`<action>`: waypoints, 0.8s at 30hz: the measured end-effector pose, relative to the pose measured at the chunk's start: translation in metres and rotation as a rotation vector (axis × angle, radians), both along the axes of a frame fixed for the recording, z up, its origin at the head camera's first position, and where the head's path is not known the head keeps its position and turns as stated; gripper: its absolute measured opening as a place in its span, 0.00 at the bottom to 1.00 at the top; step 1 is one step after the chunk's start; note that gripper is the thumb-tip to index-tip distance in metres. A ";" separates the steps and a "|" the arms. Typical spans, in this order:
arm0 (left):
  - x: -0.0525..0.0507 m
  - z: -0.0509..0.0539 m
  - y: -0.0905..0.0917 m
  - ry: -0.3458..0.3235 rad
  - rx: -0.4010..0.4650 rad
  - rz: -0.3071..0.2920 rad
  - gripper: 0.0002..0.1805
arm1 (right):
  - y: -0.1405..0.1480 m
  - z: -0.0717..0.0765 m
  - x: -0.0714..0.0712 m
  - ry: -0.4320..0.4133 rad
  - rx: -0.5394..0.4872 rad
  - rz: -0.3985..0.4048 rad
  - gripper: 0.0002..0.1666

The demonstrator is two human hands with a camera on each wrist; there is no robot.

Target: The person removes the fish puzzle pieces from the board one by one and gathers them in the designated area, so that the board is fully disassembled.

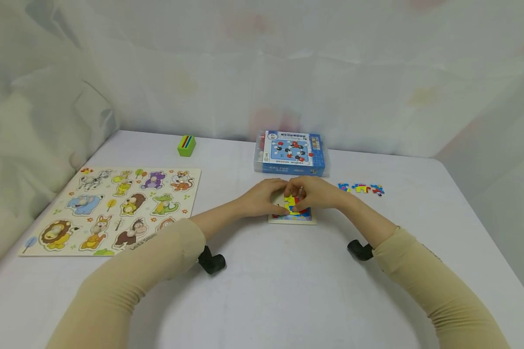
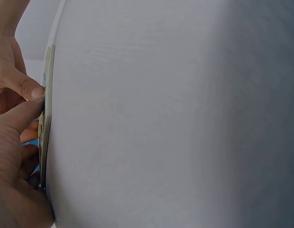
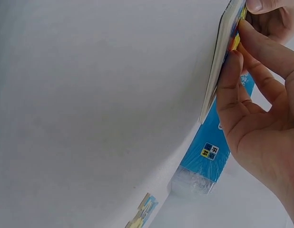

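A small jigsaw board (image 1: pixel 292 222) with a pale rim lies flat on the table. Yellow, red and blue puzzle pieces (image 1: pixel 290 201) fill part of it. From the left, my left hand (image 1: pixel 258 198) holds the board, thumb over the near left part and fingers about the far left side. My right hand (image 1: pixel 320 194) reaches in from the right and pinches a yellow puzzle piece (image 3: pixel 236 42) on the board. The two thumbs nearly meet in the left wrist view, above the board's edge (image 2: pixel 50 80). Fingers hide much of the picture.
Several loose puzzle pieces (image 1: pixel 361 188) lie in a row to the right. Behind the hands sits a blue molecule-model box (image 1: pixel 290 152). A large animal peg puzzle (image 1: pixel 194 175) lies at left, partly beneath the left forearm. A green striped block (image 1: pixel 186 147) stands farther back.
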State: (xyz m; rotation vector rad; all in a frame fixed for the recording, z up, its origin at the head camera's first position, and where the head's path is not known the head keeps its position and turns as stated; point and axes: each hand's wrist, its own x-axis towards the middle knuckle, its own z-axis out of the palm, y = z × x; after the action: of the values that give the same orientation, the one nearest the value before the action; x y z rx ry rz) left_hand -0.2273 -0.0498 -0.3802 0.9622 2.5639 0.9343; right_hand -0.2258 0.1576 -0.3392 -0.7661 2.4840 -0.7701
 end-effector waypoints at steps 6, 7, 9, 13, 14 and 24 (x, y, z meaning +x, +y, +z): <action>0.001 0.001 0.000 -0.002 0.002 -0.003 0.40 | -0.001 0.001 0.000 0.008 -0.004 0.002 0.18; 0.001 0.001 0.000 -0.003 0.003 -0.004 0.40 | -0.001 0.001 0.000 0.009 -0.003 0.002 0.18; 0.001 0.001 0.000 -0.003 0.005 -0.005 0.40 | -0.001 0.002 0.000 0.008 -0.005 0.001 0.18; 0.001 0.000 -0.001 0.000 0.002 -0.003 0.40 | -0.002 0.002 0.001 0.004 -0.008 -0.004 0.18; 0.001 0.000 -0.001 0.001 0.002 -0.003 0.40 | -0.002 0.002 0.001 0.005 -0.008 -0.006 0.18; 0.001 0.001 -0.001 0.012 0.007 -0.013 0.39 | -0.001 0.001 0.001 0.020 -0.013 -0.014 0.21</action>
State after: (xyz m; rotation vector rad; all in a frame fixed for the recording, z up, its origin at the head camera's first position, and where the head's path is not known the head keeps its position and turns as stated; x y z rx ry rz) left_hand -0.2268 -0.0503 -0.3797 0.9884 2.5627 0.9378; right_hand -0.2251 0.1567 -0.3381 -0.7649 2.5069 -0.7881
